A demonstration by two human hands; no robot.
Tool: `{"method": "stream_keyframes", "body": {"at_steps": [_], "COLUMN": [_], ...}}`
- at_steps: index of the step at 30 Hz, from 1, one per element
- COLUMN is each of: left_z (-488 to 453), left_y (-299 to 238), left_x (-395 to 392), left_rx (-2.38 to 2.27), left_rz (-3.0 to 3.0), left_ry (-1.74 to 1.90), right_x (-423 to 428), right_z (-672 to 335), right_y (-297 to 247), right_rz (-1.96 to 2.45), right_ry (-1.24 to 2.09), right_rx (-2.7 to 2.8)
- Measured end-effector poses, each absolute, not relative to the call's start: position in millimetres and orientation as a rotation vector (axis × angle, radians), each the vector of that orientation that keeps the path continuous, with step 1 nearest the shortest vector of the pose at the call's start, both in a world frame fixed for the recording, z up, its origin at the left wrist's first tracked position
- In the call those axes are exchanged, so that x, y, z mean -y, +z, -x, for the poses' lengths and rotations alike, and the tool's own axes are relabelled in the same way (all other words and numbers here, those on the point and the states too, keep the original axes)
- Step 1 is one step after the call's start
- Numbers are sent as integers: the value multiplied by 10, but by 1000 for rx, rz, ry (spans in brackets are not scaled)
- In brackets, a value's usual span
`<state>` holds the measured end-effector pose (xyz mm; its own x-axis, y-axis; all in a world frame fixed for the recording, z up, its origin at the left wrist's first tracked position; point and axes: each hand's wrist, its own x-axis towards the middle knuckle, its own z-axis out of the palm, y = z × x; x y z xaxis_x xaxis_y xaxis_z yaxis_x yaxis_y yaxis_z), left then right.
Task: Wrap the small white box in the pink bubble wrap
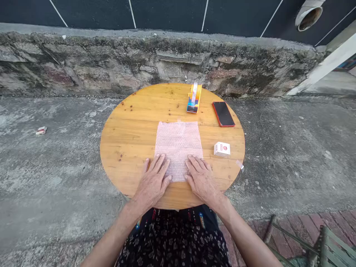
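Note:
A pale pink sheet of bubble wrap lies flat in the middle of a round wooden table. My left hand rests flat on the sheet's near left corner, fingers stretched out. My right hand lies flat on the near right corner, fingers spread the same way. Neither hand holds anything. A small white and red box sits just right of the sheet, close to my right hand.
An orange and blue tape dispenser stands at the table's far edge. A red phone lies at the far right. A strip of clear tape hangs off the right rim. Concrete ground and a stone wall surround the table.

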<state>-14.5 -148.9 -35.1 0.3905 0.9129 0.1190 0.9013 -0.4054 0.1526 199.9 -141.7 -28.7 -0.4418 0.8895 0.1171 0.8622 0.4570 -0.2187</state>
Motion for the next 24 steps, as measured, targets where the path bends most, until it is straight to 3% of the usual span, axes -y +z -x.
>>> {"method": "stream_keyframes", "body": {"at_steps": [15,24], "left_z": [186,-57], "left_y": [-513,-308], "left_x": [1532,1355], "left_rx": [-1648,-1534], "left_rz": [-2522,-2524], "left_ry": [517,406], "right_x": [1488,905], "right_z": [-2238,-1857], "right_y": [-261,-150], "right_rz": [1505,1404], "right_ry": [115,70], "right_rx": [2299,2520]}}
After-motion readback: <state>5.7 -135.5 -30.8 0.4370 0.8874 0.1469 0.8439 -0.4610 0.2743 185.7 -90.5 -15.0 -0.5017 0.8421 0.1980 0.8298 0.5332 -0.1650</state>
